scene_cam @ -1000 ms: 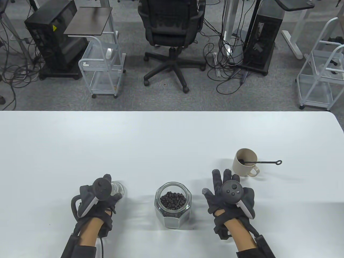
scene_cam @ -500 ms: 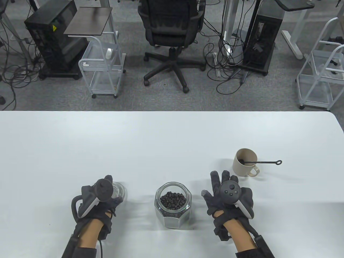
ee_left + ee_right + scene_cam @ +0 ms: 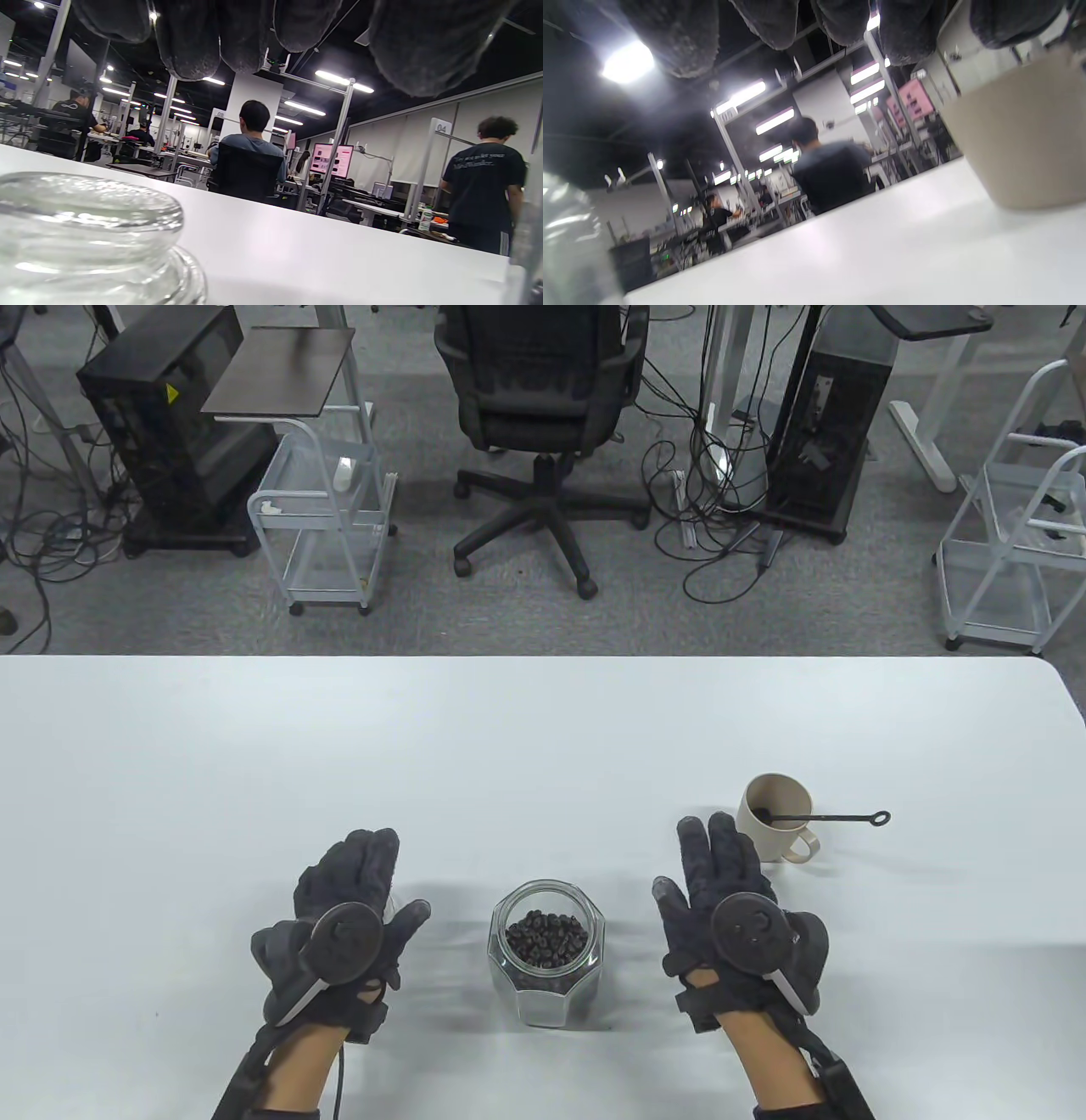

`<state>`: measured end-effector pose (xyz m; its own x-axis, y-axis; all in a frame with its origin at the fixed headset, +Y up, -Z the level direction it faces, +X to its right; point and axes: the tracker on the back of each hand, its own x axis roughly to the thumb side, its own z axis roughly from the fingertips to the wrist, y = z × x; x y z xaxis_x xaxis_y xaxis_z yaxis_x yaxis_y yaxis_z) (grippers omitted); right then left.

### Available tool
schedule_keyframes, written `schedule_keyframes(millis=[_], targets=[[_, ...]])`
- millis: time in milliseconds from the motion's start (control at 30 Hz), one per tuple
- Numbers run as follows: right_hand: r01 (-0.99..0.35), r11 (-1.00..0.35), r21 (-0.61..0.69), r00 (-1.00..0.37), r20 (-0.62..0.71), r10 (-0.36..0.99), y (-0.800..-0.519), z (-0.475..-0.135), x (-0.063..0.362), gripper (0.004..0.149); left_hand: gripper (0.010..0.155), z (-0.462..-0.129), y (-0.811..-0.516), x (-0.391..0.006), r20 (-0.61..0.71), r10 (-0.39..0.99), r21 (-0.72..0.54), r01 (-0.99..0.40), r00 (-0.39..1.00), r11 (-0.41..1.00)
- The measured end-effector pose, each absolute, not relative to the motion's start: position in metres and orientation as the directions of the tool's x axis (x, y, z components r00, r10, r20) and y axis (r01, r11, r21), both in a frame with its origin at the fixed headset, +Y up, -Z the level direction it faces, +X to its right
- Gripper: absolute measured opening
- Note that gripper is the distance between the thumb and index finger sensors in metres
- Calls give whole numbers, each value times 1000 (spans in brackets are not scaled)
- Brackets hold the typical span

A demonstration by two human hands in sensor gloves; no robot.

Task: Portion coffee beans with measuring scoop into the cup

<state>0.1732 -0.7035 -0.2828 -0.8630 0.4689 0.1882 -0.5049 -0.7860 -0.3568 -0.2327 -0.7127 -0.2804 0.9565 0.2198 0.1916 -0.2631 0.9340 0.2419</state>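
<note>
Since a second ago, left hand released the lid left of the jar; both hands spread. Right hand should next pinch the scoop handle.

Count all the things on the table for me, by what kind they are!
Jar of coffee beans: 1
Glass lid: 1
Cup: 1
Scoop: 1
Gloved hands, left and right: 2
Total: 6
</note>
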Motion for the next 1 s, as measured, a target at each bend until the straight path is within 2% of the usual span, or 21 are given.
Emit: schedule_keyframes(millis=[200,300,500,633,800,900,1000], targets=[[-441,-754,-486,-883,83,463,-690,-281,212,65,85,-278,-712,-228,221,233,236,-284,947,929],[-353,-774,-525,-911,6,412,-691,-285,233,61,85,-279,-712,-230,213,238,228,-286,948,931],[-191,-876,-442,-952,-134,275,-703,-301,242,56,84,-282,-714,-236,203,269,207,-309,942,928],[-110,-921,-374,-975,-140,174,-716,-319,239,54,84,-282,-714,-238,200,273,193,-311,941,930],[-78,-942,-328,-980,-149,133,-732,-334,235,54,84,-283,-714,-238,209,290,189,-329,934,925],[-50,-940,-337,-985,-140,103,-737,-341,232,54,84,-284,-713,-238,215,283,191,-324,935,926],[-23,-917,-398,-988,-130,81,-735,-342,230,48,83,-285,-713,-239,211,294,192,-334,932,923]])
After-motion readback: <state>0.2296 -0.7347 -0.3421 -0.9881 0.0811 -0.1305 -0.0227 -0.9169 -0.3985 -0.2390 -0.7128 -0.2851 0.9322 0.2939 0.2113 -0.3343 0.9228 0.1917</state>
